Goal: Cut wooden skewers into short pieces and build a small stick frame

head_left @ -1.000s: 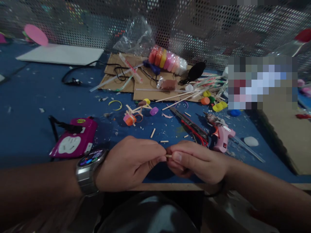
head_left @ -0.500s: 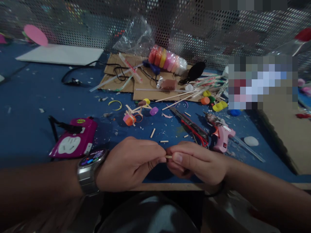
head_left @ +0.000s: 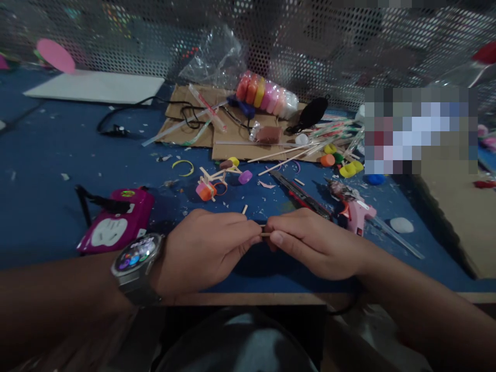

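Near the table's front edge, my left hand and my right hand meet almost fingertip to fingertip. Both are closed in a pinch on a short, thin wooden stick, which shows only in the small gap between them; its ends are hidden in my fingers. Just beyond my left fingers, a cut stick piece lies on the table. A box cutter with red on its handle rests past my right hand, which partly covers it. Farther off stands a small stick construction with orange and purple clay.
A pink glue gun lies to the right, near a large cardboard piece. At left is a magenta power socket box. Behind are flat cardboard, wrapped clay, loose sticks and a wire mesh.
Both hands have moved slightly forward and up, with the stick still between them. My right hand now covers more of the box cutter's handle, and its fingers reach farther over the stick.
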A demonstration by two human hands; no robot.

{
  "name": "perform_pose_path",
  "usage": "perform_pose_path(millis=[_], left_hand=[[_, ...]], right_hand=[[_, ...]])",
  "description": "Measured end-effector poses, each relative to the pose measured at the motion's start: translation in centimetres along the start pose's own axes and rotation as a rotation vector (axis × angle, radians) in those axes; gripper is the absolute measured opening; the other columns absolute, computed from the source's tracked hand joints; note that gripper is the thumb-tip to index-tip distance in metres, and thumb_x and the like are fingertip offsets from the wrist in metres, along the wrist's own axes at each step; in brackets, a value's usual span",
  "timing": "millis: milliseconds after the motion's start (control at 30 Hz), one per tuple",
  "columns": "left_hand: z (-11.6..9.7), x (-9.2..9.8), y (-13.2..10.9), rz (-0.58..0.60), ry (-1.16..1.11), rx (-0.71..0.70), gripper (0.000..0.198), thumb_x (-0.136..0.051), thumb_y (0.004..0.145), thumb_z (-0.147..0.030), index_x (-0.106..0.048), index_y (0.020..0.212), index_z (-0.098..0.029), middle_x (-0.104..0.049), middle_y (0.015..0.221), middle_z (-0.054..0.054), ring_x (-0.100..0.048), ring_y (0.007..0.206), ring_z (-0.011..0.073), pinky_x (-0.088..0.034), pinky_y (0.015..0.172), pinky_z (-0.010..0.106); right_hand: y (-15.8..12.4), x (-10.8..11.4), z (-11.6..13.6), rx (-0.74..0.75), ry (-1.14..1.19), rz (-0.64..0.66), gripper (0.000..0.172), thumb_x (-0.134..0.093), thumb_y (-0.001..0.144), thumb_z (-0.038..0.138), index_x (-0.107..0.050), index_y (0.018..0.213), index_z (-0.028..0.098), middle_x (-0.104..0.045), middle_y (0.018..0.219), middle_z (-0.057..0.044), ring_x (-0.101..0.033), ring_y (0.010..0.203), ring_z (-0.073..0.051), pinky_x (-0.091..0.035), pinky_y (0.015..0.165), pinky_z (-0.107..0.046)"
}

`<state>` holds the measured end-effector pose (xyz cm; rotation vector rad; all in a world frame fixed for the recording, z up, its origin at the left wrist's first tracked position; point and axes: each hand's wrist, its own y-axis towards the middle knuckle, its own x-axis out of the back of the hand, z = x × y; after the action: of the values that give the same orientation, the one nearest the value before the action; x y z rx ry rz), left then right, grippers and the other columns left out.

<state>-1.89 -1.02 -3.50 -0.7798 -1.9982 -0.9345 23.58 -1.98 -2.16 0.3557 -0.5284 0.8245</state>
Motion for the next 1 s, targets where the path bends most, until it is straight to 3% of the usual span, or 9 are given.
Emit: perform_pose_path(millis=[333, 533, 700, 1000], left_hand=[[-0.7, -0.5, 0.1, 0.112, 0.221, 0.055, 0.026, -0.045, 0.111, -0.020, -0.065, 0.095, -0.023, -0.075, 0.084, -0.001, -0.071, 0.066, 0.0211, -0.037, 0.054, 0.036], [-0.1, -0.3, 0.3, 0.236, 0.198, 0.111, 0.019, -0.054, 0.103, -0.013, -0.063, 0.090, -0.023, -0.077, 0.082, -0.003, -0.074, 0.067, 0.0221, -0.040, 0.055, 0.035], [0.1, -0.1, 0.5, 0.226, 0.203, 0.140, 0.021, -0.049, 0.103, -0.013, -0.065, 0.095, -0.022, -0.080, 0.089, -0.001, -0.077, 0.074, 0.0214, -0.045, 0.059, 0.033], [-0.4, -0.4, 0.5, 0.189, 0.231, 0.181, 0.020, -0.048, 0.103, -0.012, -0.065, 0.098, -0.022, -0.079, 0.088, 0.000, -0.077, 0.076, 0.0228, -0.047, 0.061, 0.033]], right_hand=[[0.3, -0.9, 0.6, -0.197, -0.540, 0.050, 0.028, -0.048, 0.112, 0.020, -0.056, 0.085, 0.022, -0.063, 0.076, -0.001, -0.055, 0.070, -0.018, -0.030, 0.065, -0.032], [0.7, -1.2, 1.1, -0.275, -0.651, 0.130, 0.022, -0.048, 0.106, 0.012, -0.061, 0.091, 0.020, -0.066, 0.081, -0.003, -0.058, 0.070, -0.019, -0.032, 0.065, -0.033], [0.8, -1.5, 0.8, -0.226, -0.750, 0.074, 0.023, -0.046, 0.101, 0.006, -0.063, 0.095, 0.019, -0.068, 0.083, -0.004, -0.060, 0.070, -0.020, -0.032, 0.065, -0.034], [0.3, -2.6, 0.0, -0.070, -0.907, -0.158, 0.028, -0.042, 0.099, 0.005, -0.064, 0.088, 0.020, -0.065, 0.072, -0.004, -0.053, 0.061, -0.020, -0.029, 0.061, -0.036]])
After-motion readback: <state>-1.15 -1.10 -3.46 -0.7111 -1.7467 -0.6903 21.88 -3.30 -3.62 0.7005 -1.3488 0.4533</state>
